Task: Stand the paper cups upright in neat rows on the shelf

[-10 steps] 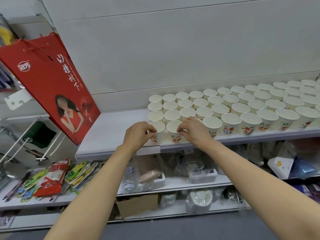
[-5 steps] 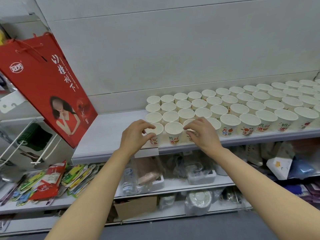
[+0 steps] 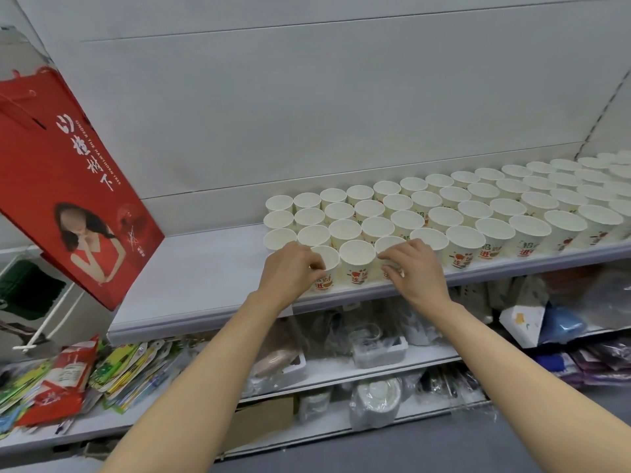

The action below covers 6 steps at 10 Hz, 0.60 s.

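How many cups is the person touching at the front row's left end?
2. The left hand holds the end cup; the right hand holds the third cup. The cup between stands untouched.

There is just one view, taken from the person's head, wide-angled, looking forward and down along both forearms. It faces a white shelf (image 3: 205,268) and the pale back panel square on, close enough that the left hand (image 3: 290,271) and right hand (image 3: 415,271) sit mid-picture at arm's reach. The wide lens bends the edges: a red bag (image 3: 68,186) leans in at the left, and the lower shelves (image 3: 327,370) fill the bottom.
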Motion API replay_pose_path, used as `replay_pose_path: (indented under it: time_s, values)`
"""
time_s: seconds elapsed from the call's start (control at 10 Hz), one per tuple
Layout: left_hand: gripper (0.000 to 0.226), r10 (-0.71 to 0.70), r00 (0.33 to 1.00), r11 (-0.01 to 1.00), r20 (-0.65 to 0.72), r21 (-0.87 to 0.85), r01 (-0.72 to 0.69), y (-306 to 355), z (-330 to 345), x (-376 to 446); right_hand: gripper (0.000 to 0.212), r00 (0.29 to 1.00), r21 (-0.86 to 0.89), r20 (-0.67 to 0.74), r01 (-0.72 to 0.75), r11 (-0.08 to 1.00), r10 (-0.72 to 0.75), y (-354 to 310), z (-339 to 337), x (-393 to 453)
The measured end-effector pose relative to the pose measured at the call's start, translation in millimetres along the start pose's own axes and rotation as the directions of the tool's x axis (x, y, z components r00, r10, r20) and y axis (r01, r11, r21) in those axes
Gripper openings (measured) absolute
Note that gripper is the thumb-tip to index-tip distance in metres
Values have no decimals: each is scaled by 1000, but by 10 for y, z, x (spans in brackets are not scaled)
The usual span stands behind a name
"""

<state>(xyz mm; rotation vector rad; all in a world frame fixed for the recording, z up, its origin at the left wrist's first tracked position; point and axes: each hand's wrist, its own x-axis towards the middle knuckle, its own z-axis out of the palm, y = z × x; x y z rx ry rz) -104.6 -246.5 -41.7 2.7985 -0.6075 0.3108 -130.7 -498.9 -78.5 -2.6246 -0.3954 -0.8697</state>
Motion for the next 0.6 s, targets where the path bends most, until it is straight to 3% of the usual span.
replay_pose_path:
  time_s: [0.3, 0.4, 0.5, 0.6]
  values:
    - [27, -58, 996, 994, -72, -100, 50, -5, 38, -74, 15, 995, -84, -3, -101, 991, 101, 135, -13, -41]
    - [24, -101, 942, 985, -320, -165, 49, -60, 126, -262, 17, 993, -75, 1, -114, 991, 114, 83, -52, -33]
    - [21, -178, 826, 963, -534, -268, 34, -99, 181, -512, 18, 992, -36, -55, -115, 993, 113, 22, -117, -17]
    - [15, -219, 772, 943, -596, -334, 9, -107, 296, -958, 11, 972, 23, -206, -108, 994, 111, -69, -292, -138]
